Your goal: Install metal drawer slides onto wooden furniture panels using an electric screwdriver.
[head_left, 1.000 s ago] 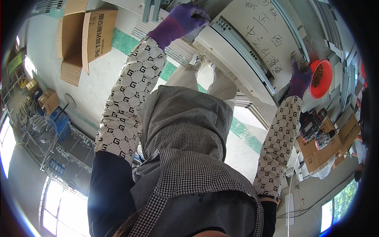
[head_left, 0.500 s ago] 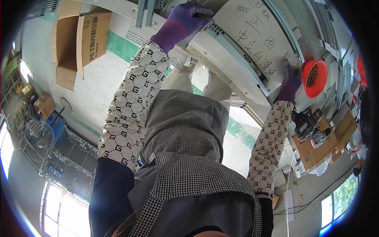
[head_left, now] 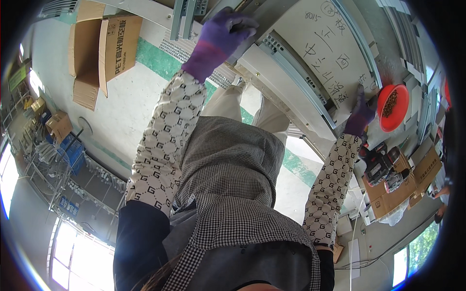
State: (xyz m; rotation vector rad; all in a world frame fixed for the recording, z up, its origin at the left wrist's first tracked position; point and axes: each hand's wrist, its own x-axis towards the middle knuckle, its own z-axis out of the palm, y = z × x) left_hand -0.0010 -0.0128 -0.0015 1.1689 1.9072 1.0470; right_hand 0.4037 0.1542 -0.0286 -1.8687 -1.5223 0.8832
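My left hand [head_left: 227, 31], in a purple glove, hovers left of a pale board [head_left: 318, 36] with black handwriting on it. Its fingers are loosely bent, with a gap to the thumb, and nothing shows between them. A metal drawer slide [head_left: 296, 68] with holes lies along the board's near side; another metal rail [head_left: 357, 36] runs along its far side. At the board's right corner rests my right hand [head_left: 361, 115], also purple-gloved, its index finger stretched out on the board. Beside that hand stands a red bowl [head_left: 402, 115] of small brass-coloured screws.
Two cordless drills [head_left: 381, 165] lie on a cardboard box [head_left: 388, 198] at the right. An open cardboard carton [head_left: 121, 48] stands on the floor at the upper left. More metal rails [head_left: 182, 19] lie beyond my left hand. A wire rack [head_left: 43, 167] is far left.
My left hand has come off the board's left corner, leaving a gap between them. The right hand stays at the right corner. The whole view has shifted slightly.
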